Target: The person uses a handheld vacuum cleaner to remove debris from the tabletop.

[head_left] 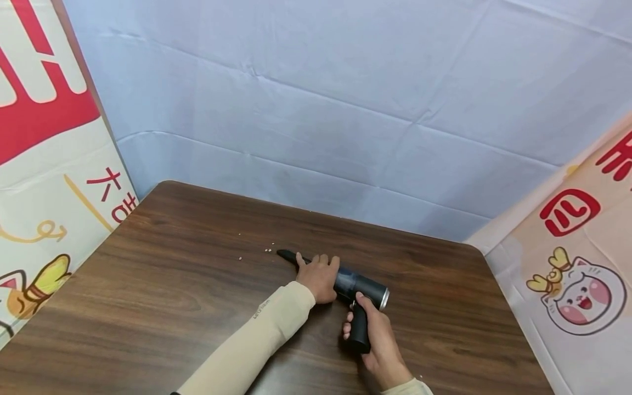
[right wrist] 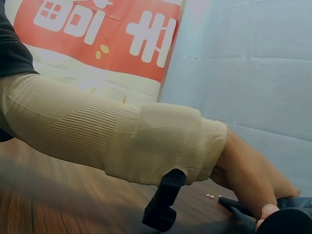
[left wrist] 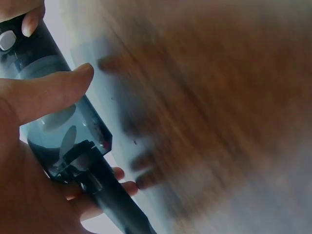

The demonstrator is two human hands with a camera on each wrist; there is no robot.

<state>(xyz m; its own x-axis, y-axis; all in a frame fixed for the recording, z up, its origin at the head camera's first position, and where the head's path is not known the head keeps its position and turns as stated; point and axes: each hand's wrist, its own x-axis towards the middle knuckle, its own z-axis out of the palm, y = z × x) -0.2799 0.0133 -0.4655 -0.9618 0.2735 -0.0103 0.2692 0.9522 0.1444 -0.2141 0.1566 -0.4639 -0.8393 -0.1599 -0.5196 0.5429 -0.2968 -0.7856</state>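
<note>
A black handheld vacuum cleaner [head_left: 370, 289] with a see-through dust cup [left wrist: 95, 127] is over the brown table, its slim nozzle [head_left: 286, 254] pointing left. My left hand [head_left: 318, 278] grips the front part; in the left wrist view its thumb lies across the cup and fingertips show on the far side. With my right hand [head_left: 382, 334] I hold the handle [head_left: 360, 332], thumb up near the body. A silver button [left wrist: 7, 40] shows beside a fingertip. Several small white crumbs [head_left: 267, 250] lie just beyond the nozzle tip.
The wooden table [head_left: 163, 263] has a glossy top. A pale blue cloth wall [head_left: 296, 109] rises behind its far edge. Printed panels [head_left: 582, 296] stand at both sides. My beige left sleeve [right wrist: 161, 141] crosses the right wrist view.
</note>
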